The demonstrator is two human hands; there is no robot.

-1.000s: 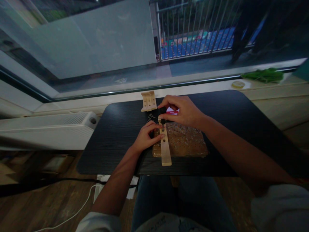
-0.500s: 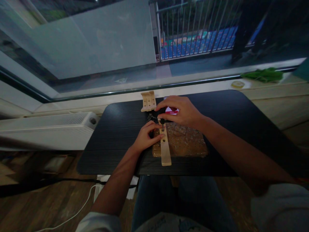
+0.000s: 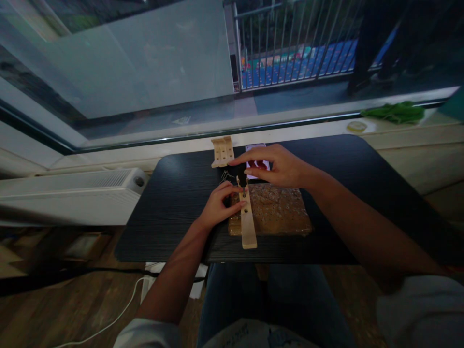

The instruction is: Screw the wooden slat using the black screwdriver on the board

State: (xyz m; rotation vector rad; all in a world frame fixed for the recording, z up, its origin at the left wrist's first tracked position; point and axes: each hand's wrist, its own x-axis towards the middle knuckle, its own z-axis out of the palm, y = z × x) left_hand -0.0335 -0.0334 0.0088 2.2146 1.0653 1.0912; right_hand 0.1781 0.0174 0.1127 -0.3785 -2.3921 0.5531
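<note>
A pale wooden strip with holes (image 3: 248,227) lies across a brown block in clear wrap (image 3: 279,208). My left hand (image 3: 221,203) is closed on the strip, thumb and forefinger either side of one hole. Upright at that hole stands a thin-shafted tool with a dark handle, seemingly a screwdriver (image 3: 242,180). My right hand (image 3: 279,165) has its thumb and forefinger around the handle, which blends into the black table, so the contact is hard to see. Several thin metal pieces (image 3: 226,177) lie just beyond my left hand.
More pale wooden pieces with holes (image 3: 223,152) stand at the back of the black table (image 3: 174,208). A phone with a lit pink screen (image 3: 255,149) lies partly behind my right hand. Green leaves (image 3: 395,113) and a yellow round object (image 3: 357,126) rest on the sill. A radiator (image 3: 72,193) is left.
My right thumb has shifted right along the dark handle and the fingers have spread wider, uncovering more of the phone. My left hand and the strip stay put.
</note>
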